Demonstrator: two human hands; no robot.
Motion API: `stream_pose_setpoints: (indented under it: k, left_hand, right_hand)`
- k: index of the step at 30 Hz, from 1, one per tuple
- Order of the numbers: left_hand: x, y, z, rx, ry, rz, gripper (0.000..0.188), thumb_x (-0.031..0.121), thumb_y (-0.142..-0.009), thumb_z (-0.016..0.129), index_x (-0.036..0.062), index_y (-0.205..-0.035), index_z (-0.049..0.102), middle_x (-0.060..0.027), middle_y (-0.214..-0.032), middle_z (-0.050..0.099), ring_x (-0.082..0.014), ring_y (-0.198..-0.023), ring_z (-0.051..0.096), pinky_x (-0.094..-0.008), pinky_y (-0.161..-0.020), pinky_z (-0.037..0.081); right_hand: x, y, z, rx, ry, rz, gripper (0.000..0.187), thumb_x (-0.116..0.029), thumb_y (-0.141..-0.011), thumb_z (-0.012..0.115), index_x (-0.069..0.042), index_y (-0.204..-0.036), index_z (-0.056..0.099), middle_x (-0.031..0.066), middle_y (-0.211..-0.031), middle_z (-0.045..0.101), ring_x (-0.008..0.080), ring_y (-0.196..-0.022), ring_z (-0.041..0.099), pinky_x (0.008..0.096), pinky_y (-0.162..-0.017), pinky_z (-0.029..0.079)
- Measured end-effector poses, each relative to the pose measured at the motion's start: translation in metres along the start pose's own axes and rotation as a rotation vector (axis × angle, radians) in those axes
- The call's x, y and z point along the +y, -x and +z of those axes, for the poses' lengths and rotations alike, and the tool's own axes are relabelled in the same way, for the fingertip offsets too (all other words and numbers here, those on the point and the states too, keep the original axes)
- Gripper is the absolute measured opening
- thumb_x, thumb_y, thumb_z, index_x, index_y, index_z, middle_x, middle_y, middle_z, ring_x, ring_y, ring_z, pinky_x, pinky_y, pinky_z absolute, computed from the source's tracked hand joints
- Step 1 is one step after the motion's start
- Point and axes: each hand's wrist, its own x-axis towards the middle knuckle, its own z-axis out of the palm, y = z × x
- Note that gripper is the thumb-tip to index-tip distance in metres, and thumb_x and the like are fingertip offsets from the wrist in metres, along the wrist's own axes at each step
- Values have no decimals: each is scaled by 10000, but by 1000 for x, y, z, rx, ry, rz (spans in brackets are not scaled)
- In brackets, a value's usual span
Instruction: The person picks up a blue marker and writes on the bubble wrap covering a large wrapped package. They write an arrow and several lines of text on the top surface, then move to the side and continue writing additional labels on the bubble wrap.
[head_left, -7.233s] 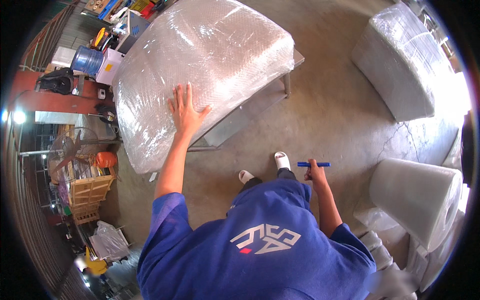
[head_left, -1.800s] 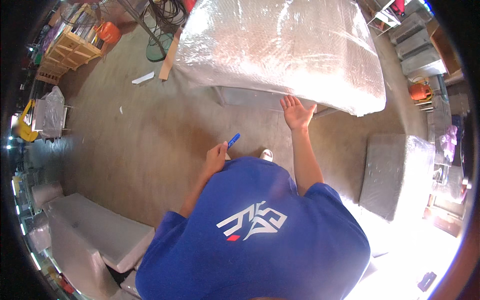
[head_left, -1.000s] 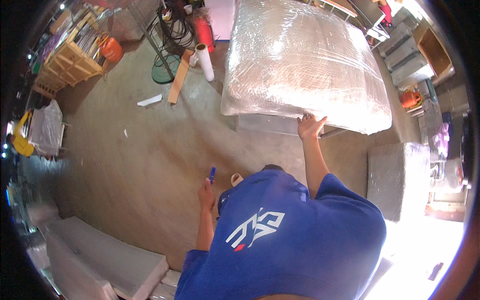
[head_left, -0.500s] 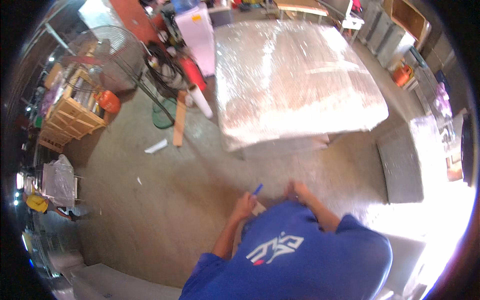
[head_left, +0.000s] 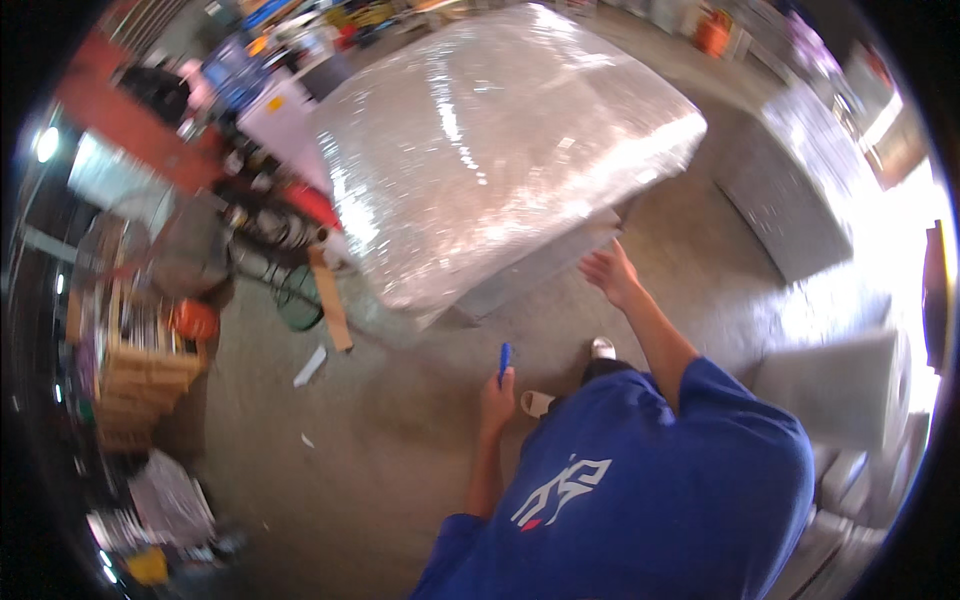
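Observation:
My left hand (head_left: 496,398) is closed around a slim blue tool (head_left: 505,358) that points up from the fist; its exact kind is too small to tell. My right hand (head_left: 612,276) is stretched out with fingers apart and nothing in it. Close ahead of that hand is the lower edge of a large, bulky load wrapped in shiny clear film (head_left: 500,150). Under its overhang a grey block-like base (head_left: 540,262) shows. Whether the right fingertips touch the load, I cannot tell.
A grey wrapped block (head_left: 785,185) stands at the right, with a big grey roll (head_left: 835,390) nearer me. To the left lie a cardboard strip (head_left: 330,300) and a white scrap (head_left: 311,367) on the floor. A wooden crate (head_left: 150,370) and orange gas cylinder (head_left: 194,320) stand beyond.
My right hand has moved away from beside the left, reaching forward to the load with fingers opened. The view has turned, and the load appears closer. The blue tool stays in my left hand.

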Motion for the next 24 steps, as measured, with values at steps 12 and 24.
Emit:
stream_pose_setpoints:
  k: [12, 24]
  left_hand:
    - [19, 12, 44, -111, -198, -189, 505, 451, -1052, 537, -19, -1056, 724, -19, -740, 609, -163, -671, 561, -367, -620, 452]
    - [93, -10, 151, -189, -137, -152, 448, 399, -1078, 492, 26, -1247, 673, 25, -724, 521, -67, -557, 479, -246, -499, 367]
  right_hand:
    - [-40, -25, 70, -305, -576, 40, 1058, -836, -946, 98, -40, -1641, 47, 117, -1734, -21, 276, -1598, -50, 530, -1272, 34]
    - [-72, -24, 34, -279, -497, 271, 990, -755, -985, 314, -44, -1642, 106, 231, -1666, 255, 355, -1479, 395, 562, -1203, 274]
